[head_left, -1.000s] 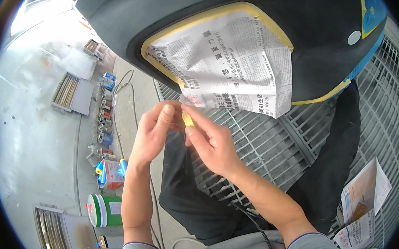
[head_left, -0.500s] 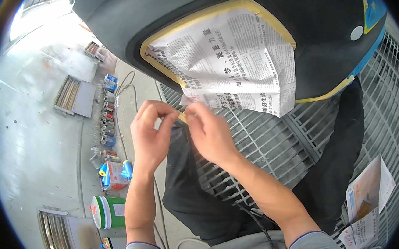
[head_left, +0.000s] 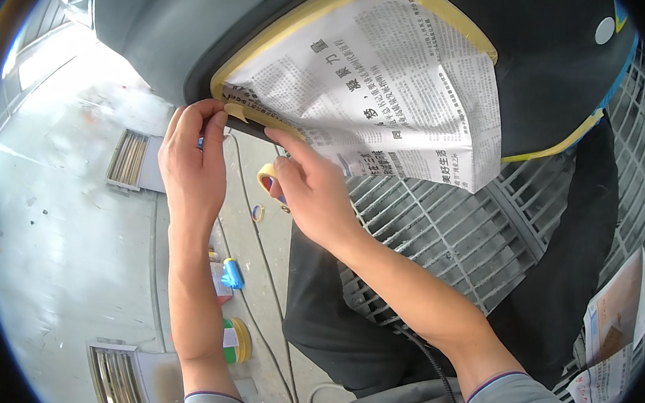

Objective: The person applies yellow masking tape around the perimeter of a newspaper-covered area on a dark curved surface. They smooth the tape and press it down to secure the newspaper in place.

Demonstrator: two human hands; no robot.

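A newspaper sheet point(head_left: 376, 92) covers an opening in a dark, curved panel like a car bumper point(head_left: 155, 14). Yellow masking tape point(head_left: 307, 12) runs along its edges. At the opening's lower left corner, my left hand point(head_left: 196, 150) pinches a short loose strip of masking tape point(head_left: 236, 111). My right hand point(head_left: 312, 189) grips a roll of masking tape point(head_left: 266, 173) in its curled fingers. Its index finger reaches out to the lower edge of the newspaper. The sheet's lower right part hangs loose.
Metal grating point(head_left: 442, 226) lies beneath the panel. Folded newspaper point(head_left: 621, 308) rests on it at the right. On the left floor are a blue roll point(head_left: 233, 273), a green and yellow bucket point(head_left: 239, 340), a small ring point(head_left: 258, 213) and a long hose point(head_left: 254, 253).
Both hands have moved up from below the newspaper to the opening's lower left edge. The tape strip is now at that edge, and the tape roll shows in my right hand.
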